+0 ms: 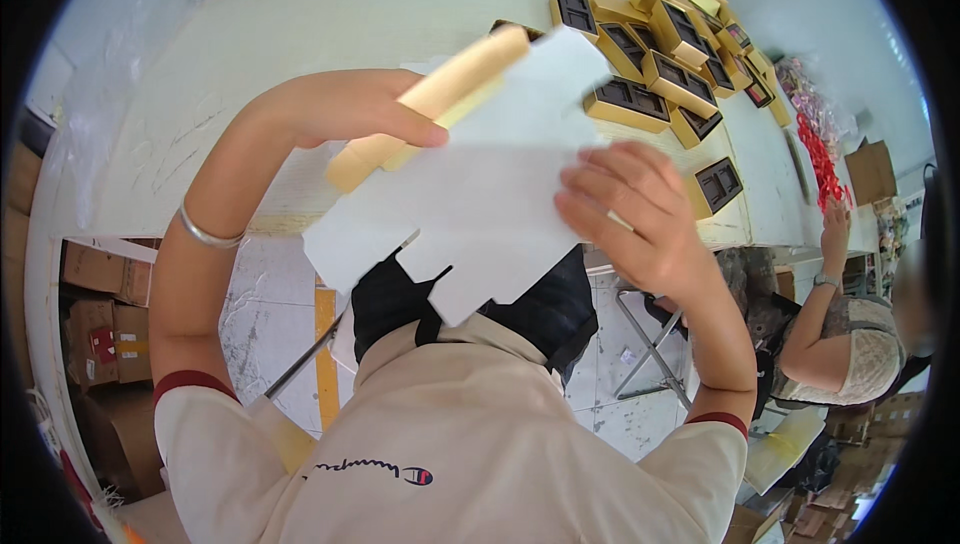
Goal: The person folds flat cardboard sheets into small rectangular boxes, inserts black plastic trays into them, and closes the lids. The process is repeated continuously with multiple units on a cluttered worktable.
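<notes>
A flat cardboard box blank (470, 184) is held up in front of my body, its white side facing me. Slots and tabs are cut along its lower edge, and a gold strip is folded over on its upper left. My left hand (365, 109) is closed on that gold part, thumb on top and the other fingers hidden behind. At the right edge of the blank, the fingers of my right hand (630, 214) are spread and touch its white face, slightly blurred by motion. The right thumb cannot be made out clearly.
Gold boxes with black inserts (680, 74) are heaped on the pale table (300, 24) at the far right. A single gold box (715, 187) stands nearer. Another person's hand (835, 234) is beside red ribbon (820, 159) on the right. Cardboard cartons (105, 339) fill the lower left.
</notes>
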The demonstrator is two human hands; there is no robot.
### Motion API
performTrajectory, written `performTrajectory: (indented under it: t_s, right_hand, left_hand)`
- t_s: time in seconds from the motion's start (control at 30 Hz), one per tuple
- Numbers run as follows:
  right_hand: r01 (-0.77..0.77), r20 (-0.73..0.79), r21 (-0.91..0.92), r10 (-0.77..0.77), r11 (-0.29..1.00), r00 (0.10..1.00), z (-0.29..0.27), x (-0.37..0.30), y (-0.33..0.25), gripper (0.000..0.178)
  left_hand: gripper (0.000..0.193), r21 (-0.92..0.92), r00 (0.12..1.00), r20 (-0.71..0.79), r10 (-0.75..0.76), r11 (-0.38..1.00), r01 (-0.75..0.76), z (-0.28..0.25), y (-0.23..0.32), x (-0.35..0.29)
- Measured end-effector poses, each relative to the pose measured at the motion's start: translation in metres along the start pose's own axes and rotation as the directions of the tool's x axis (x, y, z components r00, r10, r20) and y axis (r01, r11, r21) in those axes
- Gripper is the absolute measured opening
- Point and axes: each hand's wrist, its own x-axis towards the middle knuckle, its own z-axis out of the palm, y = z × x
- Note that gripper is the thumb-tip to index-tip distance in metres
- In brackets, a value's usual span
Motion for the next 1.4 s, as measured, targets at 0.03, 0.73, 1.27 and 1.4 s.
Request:
performTrajectory:
  t_s: [0.03,0.73,1.27,1.4]
  right_hand:
    - [0.016,0.003,0.074,-0.016,0.997,1.0,0.004,-0.002,0.001,0.024]
    - [-0.417,0.287,0.237,0.346,0.878,0.893,0.045,0.01,0.012,0.032]
    - [-0.624,0.669,0.326,0.294,0.71,0.683,0.063,0.049,0.06,0.014]
    - [-0.52,0.653,0.217,0.273,0.826,0.707,0.058,0.053,0.048,0.015]
  left_hand:
    - [0.05,0.126,0.999,0.025,0.047,0.991,-0.05,0.002,0.002,0.008]
    - [0.024,0.94,0.585,-0.106,0.804,0.272,-0.204,0.086,-0.038,0.007]
    - [0.018,0.904,0.345,-0.36,0.866,0.416,-0.101,0.023,-0.004,0.033]
    - [0.017,0.558,0.905,-0.293,0.308,0.824,-0.1,-0.01,-0.017,0.047]
